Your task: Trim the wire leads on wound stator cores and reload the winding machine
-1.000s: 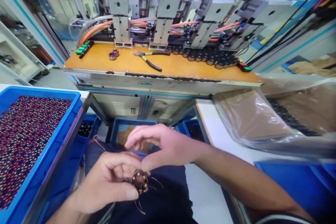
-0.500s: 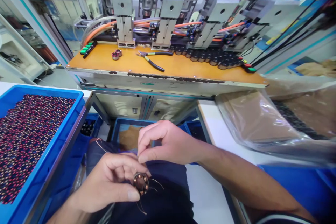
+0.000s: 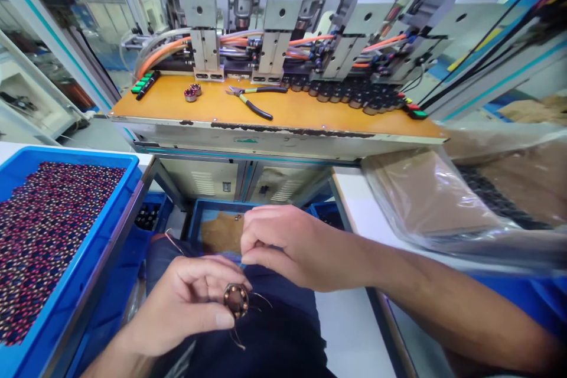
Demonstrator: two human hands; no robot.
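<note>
A small round motor stator with copper windings is pinched between the thumb and fingers of my left hand. Thin loose wire ends stick out from its right side and its bottom. Above and to the right, my right hand is closed, thumb against the curled fingers. Whether a wire or anything else sits in that pinch is too small to make out. Both hands are over my lap in dark trousers, apart from each other.
A blue bin full of stators stands left. Ahead, an orange machine table bears pliers, two stators, several dark cylindrical parts and a black marker. A plastic-wrapped stack lies right. A low blue tray sits underneath.
My right hand has moved slightly right and turned its knuckles over, drawing away from my left hand. The left hand still holds the stator almost in place. The view has shifted slightly.
</note>
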